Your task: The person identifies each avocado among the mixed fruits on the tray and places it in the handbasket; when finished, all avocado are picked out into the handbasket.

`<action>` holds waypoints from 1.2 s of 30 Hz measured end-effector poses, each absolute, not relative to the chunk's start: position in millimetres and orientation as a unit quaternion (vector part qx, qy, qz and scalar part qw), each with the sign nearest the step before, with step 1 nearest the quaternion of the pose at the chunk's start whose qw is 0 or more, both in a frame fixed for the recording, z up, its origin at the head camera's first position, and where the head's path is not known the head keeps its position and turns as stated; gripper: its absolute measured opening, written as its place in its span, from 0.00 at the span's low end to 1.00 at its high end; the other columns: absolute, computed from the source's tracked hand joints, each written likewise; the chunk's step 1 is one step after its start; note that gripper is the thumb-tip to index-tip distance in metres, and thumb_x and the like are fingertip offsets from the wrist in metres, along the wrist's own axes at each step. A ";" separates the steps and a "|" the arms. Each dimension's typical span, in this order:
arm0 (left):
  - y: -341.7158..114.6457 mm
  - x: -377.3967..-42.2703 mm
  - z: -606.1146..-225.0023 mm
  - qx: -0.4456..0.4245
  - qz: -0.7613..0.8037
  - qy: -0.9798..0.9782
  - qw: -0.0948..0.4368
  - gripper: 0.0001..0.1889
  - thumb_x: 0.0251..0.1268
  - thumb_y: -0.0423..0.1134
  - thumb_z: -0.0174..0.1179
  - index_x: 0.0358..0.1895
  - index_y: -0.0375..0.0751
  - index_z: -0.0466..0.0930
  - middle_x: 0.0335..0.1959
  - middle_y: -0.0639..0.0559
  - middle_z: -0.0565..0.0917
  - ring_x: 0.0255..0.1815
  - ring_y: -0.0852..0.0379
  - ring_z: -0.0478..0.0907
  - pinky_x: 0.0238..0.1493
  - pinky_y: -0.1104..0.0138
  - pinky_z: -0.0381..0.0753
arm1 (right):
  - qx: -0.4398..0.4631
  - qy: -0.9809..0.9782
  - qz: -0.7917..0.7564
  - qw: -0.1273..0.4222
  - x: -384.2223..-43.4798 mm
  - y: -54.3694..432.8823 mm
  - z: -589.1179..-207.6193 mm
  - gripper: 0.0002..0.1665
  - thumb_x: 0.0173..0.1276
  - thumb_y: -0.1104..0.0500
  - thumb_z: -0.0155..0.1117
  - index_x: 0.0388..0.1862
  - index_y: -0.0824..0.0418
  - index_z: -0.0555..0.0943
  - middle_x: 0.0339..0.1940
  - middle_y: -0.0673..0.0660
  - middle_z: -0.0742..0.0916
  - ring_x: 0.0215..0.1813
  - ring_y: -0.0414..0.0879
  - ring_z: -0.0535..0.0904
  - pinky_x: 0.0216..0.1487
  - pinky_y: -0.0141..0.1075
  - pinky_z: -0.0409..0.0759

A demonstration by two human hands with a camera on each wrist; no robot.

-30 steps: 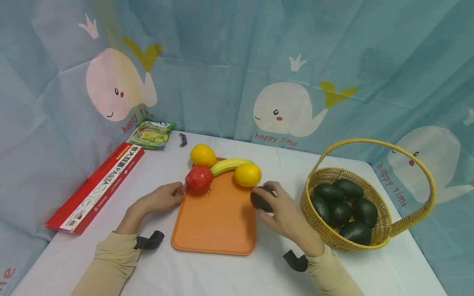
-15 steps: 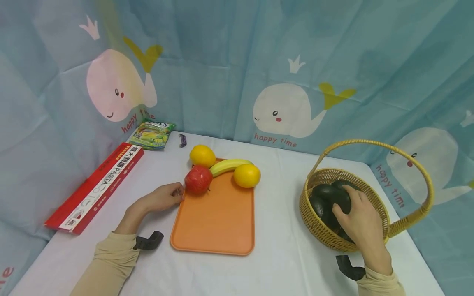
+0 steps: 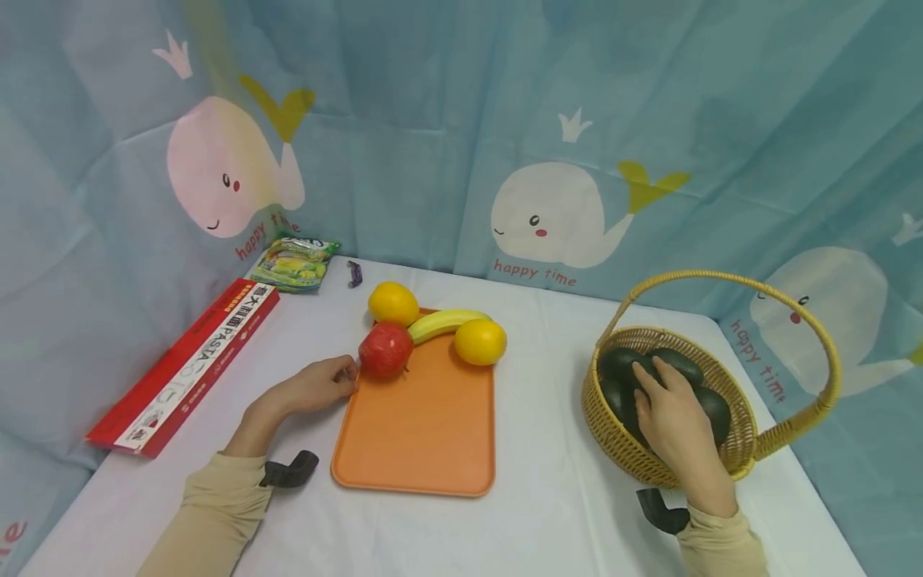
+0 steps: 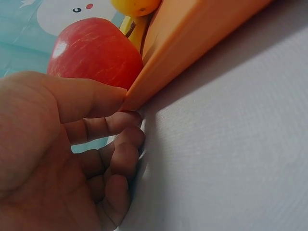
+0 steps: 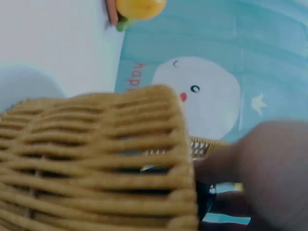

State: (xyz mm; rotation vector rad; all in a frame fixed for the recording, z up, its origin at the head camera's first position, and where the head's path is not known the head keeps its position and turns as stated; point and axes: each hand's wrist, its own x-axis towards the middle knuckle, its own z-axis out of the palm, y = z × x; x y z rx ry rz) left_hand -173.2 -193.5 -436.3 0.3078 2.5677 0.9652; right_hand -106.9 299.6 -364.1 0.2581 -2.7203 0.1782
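Observation:
My left hand [image 3: 320,385] pinches the left rim of an orange tray [image 3: 418,433], thumb on top and fingers curled below, as the left wrist view shows. A red apple [image 3: 386,351] sits just beyond the thumb, at the tray's upper left. My right hand [image 3: 681,425] reaches into a wicker basket [image 3: 613,441], its fingers spread and resting over dark green avocados [image 3: 676,365]. Several avocados lie in there, partly hidden by the hand. From the right wrist, the basket's woven wall [image 5: 96,159] blocks most of the fruit.
Two lemons [image 3: 481,342] and a banana [image 3: 447,322] lie at the tray's far end. To the left are a red pasta box [image 3: 187,365], a green packet [image 3: 296,263] and a small purple item [image 3: 355,273]. The basket's tall handle [image 3: 728,276] arches over its opening.
My right hand has carried an avocado from the tray's right edge into the basket and loosened its fingers from it. The left hand has stayed at the tray rim.

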 end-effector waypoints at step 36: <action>-195.6 -171.7 -434.3 0.104 0.345 0.914 0.189 0.09 0.65 0.39 0.53 0.44 0.39 0.73 0.33 0.48 0.76 0.37 0.54 0.71 0.37 0.64 0.69 | 0.086 -0.967 0.065 0.231 -118.0 305.6 -365.2 0.30 0.45 0.74 0.73 0.51 0.66 0.79 0.59 0.74 0.74 0.59 0.73 0.68 0.50 0.65 0.71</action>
